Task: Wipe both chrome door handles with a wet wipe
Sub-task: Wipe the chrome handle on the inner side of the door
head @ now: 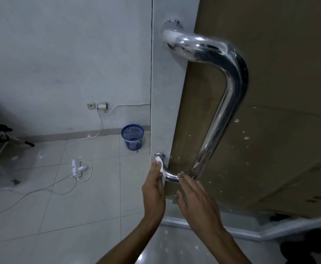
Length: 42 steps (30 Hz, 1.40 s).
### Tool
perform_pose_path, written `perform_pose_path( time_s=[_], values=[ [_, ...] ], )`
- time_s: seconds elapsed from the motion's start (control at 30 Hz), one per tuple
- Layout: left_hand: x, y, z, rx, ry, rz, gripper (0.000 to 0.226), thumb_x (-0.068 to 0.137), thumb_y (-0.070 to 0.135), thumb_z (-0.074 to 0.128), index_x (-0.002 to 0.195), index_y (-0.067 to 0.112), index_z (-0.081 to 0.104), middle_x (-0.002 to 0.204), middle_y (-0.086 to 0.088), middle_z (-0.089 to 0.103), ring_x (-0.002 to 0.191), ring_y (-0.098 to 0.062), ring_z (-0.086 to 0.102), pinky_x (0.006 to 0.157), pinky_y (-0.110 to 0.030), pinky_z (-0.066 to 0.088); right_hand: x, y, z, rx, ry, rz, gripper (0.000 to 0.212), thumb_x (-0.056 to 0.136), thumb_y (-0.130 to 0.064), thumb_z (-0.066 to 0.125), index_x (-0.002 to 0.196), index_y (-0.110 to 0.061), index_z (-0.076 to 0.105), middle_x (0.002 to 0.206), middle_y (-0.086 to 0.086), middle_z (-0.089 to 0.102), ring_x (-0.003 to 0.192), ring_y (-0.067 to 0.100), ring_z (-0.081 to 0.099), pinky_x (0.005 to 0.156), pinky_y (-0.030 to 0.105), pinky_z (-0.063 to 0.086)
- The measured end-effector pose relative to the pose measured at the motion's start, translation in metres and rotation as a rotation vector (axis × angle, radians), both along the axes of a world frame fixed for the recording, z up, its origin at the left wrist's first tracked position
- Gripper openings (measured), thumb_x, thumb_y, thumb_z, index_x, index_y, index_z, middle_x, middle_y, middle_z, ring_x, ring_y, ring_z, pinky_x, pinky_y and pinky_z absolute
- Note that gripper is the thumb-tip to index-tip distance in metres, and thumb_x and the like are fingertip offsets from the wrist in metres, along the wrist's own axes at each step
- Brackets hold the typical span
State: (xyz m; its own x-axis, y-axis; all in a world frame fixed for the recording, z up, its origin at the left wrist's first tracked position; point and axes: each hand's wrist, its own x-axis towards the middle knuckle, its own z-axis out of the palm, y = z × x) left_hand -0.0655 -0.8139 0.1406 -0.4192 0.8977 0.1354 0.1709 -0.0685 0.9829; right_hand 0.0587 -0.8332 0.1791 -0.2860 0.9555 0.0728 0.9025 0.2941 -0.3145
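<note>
Both hands raised at the foot of a chrome door handle, wipe on its lower bend.

Forearms reaching up and away from below the camera. Door handle [220, 111] mounted near the door's edge, long axis running up and away to the right, beyond the fingertips. Blue wastebasket [132, 137] on the floor to the left, near the wall. Left hand [154, 189] nearer the lower mount, fingers curled, pinching the white wet wipe [160, 164] against the bend. Right hand [195, 199] flat and relaxed, fingers straight, tips touching or nearly touching the lower bend, gripping nothing. Second handle out of sight; probably still to reach.
</note>
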Motion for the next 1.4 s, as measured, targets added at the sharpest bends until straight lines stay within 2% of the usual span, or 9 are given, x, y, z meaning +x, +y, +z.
perform_pose_path(
  time_s=[0.2,0.3,0.47,0.63,0.87,0.97,1.1,1.3,1.4],
  values=[
    [-0.003,0.041,0.012,-0.294,-0.299,0.157,0.028,0.102,0.016,0.047,0.120,0.006,0.066,0.101,-0.013,0.070,0.077,-0.008,0.059,0.064,-0.008,0.047,0.005,0.005,0.003,-0.016,-0.008,0.040,0.053,0.103,-0.035,0.037,0.153,-0.025,0.026,0.158,-0.014,0.026,0.139,0.006,0.030,0.108,0.018,0.030],
    [-0.013,0.053,0.011,-0.455,-0.747,0.127,0.030,0.100,0.016,0.049,0.119,-0.005,0.061,0.101,-0.020,0.066,0.084,-0.022,0.061,0.089,-0.035,0.052,0.007,0.006,0.004,-0.038,0.004,0.054,0.052,0.103,-0.037,0.037,0.153,-0.025,0.027,0.157,-0.014,0.027,0.139,0.006,0.030,0.107,0.020,0.033],
    [-0.023,0.044,-0.003,-0.432,-1.263,-0.193,0.046,0.104,0.035,0.037,0.133,0.004,0.053,0.127,-0.019,0.061,0.116,-0.030,0.056,0.109,-0.048,0.038,0.009,0.009,0.004,-0.049,0.031,0.063,0.053,0.101,-0.038,0.041,0.151,-0.025,0.031,0.156,-0.015,0.029,0.138,0.007,0.032,0.107,0.022,0.034],
    [-0.022,0.034,-0.016,-0.435,-1.329,-0.309,0.047,0.103,0.040,0.035,0.117,0.005,0.062,0.104,-0.015,0.071,0.101,-0.027,0.065,0.105,-0.047,0.041,0.010,0.011,0.001,-0.061,0.045,0.077,0.053,0.101,-0.039,0.042,0.151,-0.026,0.030,0.156,-0.016,0.028,0.139,0.007,0.030,0.108,0.025,0.036],
    [-0.033,0.058,-0.016,-0.446,-1.523,-0.384,0.038,0.098,0.034,0.042,0.113,0.005,0.062,0.097,-0.011,0.068,0.096,-0.021,0.059,0.119,-0.040,0.021,0.011,0.011,0.000,-0.058,0.043,0.061,0.054,0.099,-0.041,0.043,0.150,-0.027,0.031,0.156,-0.018,0.027,0.138,0.008,0.031,0.105,0.028,0.039],
    [-0.036,0.054,-0.020,-0.454,-1.482,-0.430,0.043,0.100,0.039,0.037,0.109,0.007,0.065,0.096,-0.011,0.068,0.094,-0.023,0.063,0.109,-0.047,0.033,0.011,0.011,0.000,-0.061,0.044,0.062,0.054,0.099,-0.041,0.044,0.150,-0.028,0.031,0.156,-0.017,0.028,0.138,0.008,0.031,0.106,0.027,0.038],
    [-0.030,0.035,-0.027,-0.427,-1.363,-0.499,0.048,0.103,0.043,0.031,0.112,0.009,0.063,0.107,-0.014,0.067,0.102,-0.027,0.065,0.092,-0.050,0.049,0.011,0.009,-0.002,-0.056,0.052,0.054,0.052,0.099,-0.041,0.044,0.149,-0.029,0.034,0.155,-0.019,0.030,0.136,0.006,0.034,0.104,0.024,0.038],
    [0.001,0.014,-0.022,-0.368,-1.361,-0.496,0.058,0.100,0.049,0.032,0.137,0.008,0.051,0.139,-0.015,0.051,0.138,-0.027,0.040,0.119,-0.044,0.022,0.011,0.006,-0.002,-0.055,0.071,0.056,0.051,0.097,-0.039,0.050,0.146,-0.031,0.039,0.153,-0.021,0.030,0.130,0.007,0.038,0.097,0.025,0.043],
    [0.016,0.015,-0.018,-0.375,-1.426,-0.416,0.057,0.100,0.049,0.030,0.133,0.007,0.053,0.132,-0.017,0.056,0.130,-0.030,0.047,0.114,-0.043,0.030,0.012,0.007,-0.001,-0.053,0.097,0.070,0.050,0.095,-0.037,0.052,0.144,-0.032,0.041,0.153,-0.022,0.031,0.129,0.008,0.039,0.097,0.025,0.043]
  ],
)
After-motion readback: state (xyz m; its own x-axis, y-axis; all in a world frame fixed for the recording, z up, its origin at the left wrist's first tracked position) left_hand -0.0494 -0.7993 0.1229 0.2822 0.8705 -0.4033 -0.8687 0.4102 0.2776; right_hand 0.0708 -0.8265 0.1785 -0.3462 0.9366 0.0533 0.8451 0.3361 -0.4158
